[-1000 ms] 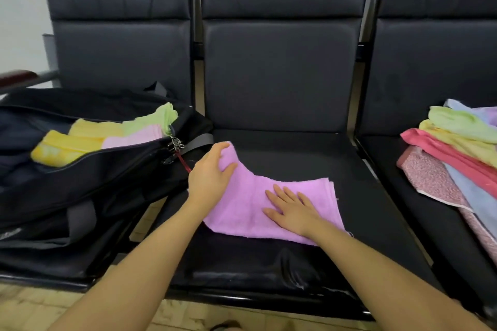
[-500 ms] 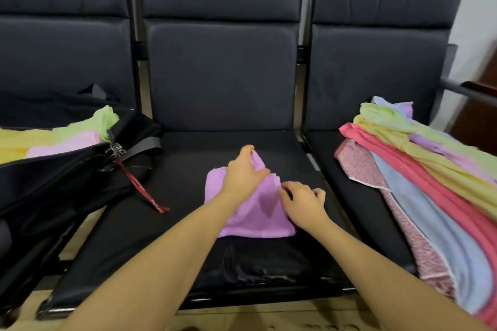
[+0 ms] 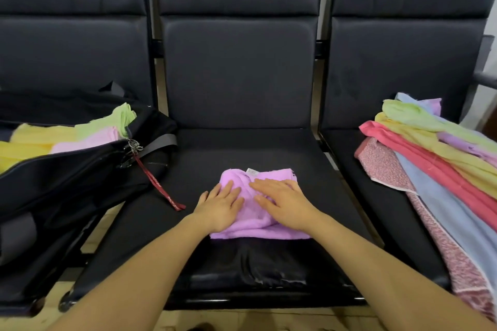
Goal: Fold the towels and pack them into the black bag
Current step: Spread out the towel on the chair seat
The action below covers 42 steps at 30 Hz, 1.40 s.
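Nearest the camera, two bare forearms extend onto the middle seat [image 3: 242, 153]. The left hand [image 3: 219, 208] and right hand [image 3: 282, 203] lie flat, fingers straight, pressing side by side on a folded purple towel [image 3: 258, 228]; neither hand grasps it. The towel rests on the front half of the seat cushion, with a small white label [image 3: 252, 171] at its far edge. To the left, the black bag [image 3: 67, 177] lies open on the adjacent seat, holding folded yellow, pink and green towels [image 3: 70, 136]; a red strap [image 3: 158, 185] hangs from its zipper onto the middle seat. To the right, a pile of unfolded towels [image 3: 430, 153] covers the third seat. Dark padded backrests [image 3: 239, 70] stand behind.
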Motion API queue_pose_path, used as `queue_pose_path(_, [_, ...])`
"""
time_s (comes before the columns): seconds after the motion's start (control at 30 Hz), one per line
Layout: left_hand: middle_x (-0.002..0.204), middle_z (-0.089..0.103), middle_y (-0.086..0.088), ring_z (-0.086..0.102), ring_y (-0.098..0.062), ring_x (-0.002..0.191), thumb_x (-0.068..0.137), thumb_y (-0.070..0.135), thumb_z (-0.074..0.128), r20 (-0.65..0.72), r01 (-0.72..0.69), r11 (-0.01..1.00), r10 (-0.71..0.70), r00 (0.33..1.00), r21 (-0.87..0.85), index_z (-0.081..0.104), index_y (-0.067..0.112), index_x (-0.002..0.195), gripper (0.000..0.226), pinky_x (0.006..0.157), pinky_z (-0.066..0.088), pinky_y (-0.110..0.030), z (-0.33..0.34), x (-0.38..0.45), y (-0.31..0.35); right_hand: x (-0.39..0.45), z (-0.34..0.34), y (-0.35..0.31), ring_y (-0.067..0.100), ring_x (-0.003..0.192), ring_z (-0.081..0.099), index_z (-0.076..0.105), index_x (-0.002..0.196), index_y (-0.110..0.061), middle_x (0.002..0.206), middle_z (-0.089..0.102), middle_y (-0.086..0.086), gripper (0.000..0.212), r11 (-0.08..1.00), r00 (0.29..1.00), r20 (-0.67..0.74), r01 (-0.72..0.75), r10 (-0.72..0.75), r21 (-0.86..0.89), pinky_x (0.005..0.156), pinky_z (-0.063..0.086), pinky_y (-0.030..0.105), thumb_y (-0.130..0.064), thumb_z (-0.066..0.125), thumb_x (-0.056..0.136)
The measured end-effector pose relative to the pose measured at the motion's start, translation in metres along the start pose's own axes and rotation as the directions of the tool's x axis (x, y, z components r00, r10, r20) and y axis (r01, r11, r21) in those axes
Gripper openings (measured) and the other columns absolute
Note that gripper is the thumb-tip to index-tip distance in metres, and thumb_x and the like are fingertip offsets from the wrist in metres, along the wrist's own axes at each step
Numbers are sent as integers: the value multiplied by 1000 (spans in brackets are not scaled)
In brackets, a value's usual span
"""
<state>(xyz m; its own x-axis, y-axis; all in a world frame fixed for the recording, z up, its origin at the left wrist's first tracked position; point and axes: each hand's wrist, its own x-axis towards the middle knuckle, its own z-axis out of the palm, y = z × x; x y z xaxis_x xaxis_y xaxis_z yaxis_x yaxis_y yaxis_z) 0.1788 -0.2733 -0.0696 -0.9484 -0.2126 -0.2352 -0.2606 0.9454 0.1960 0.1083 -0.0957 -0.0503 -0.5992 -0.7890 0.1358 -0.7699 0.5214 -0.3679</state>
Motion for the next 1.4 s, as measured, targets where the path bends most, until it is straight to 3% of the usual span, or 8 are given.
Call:
queue_pose_path(0.17, [160,-10,7,-7,-20,148,103,42,14,-35,22,1000,-22,999,-18,4,35,153,51,117,-5,-42,6,4,-14,8,13,16,13,147,11,28,148,-40,159,16,-14,54,955,978,181,-49,106,-293,114,-1,41,-53,10,99])
queue_pose_path(0.27, [157,21,2,19,-20,142,100,45,19,-304,-17,999,26,952,32,29,25,148,53,112,11,-35,2,6,-20,9,14,23,15,122,50,52,130,-31,130,58,-9,71,962,992,-113,-84,56,-259,96,14,30,-61,8,84])
queue_pose_path(0.37, [143,41,7,37,-17,128,100,36,35,-512,-83,994,37,858,-67,41,24,139,42,102,22,-30,-5,14,-18,14,8,23,11,106,56,55,127,-30,118,62,-13,45,972,940,-316,-184,130,-147,81,12,25,-53,43,90])
queue_pose_path(0.7, [155,28,7,20,-11,144,104,32,29,-391,-149,954,36,920,-262,32,24,147,44,112,13,-29,1,48,-16,31,23,36,8,98,50,68,94,-29,96,60,-17,13,989,964,-262,-80,45,-124,78,11,24,-39,62,90])
queue_pose_path(0.83, [151,32,1,28,-17,137,102,32,32,-528,-184,974,87,845,-134,39,19,143,44,108,17,-30,1,46,-10,36,19,30,13,81,52,57,82,-26,76,58,-10,17,958,840,-465,-278,278,70,74,15,26,-30,52,97])
queue_pose_path(0.93, [125,52,1,47,-22,113,93,43,21,-608,-247,966,151,779,-77,56,17,121,52,91,27,-29,-1,43,-1,36,13,30,15,101,49,57,105,-22,103,58,-5,12,873,690,-545,-447,476,197,85,18,26,-28,54,96])
queue_pose_path(1.17, [161,-2,8,-7,-14,147,104,39,12,-214,-97,995,92,972,-13,9,30,153,51,119,-5,-38,12,53,0,30,15,30,3,129,40,47,138,-31,140,49,-14,46,983,978,-141,-164,152,-81,103,11,25,-45,28,98])
queue_pose_path(1.4, [161,-6,5,-13,-15,147,104,39,12,-181,-74,997,68,981,-27,5,31,153,50,117,-10,-39,7,55,-1,33,3,38,12,147,-11,5,152,-38,160,-3,-17,49,896,900,213,-302,380,-325,110,-20,53,-41,8,104])
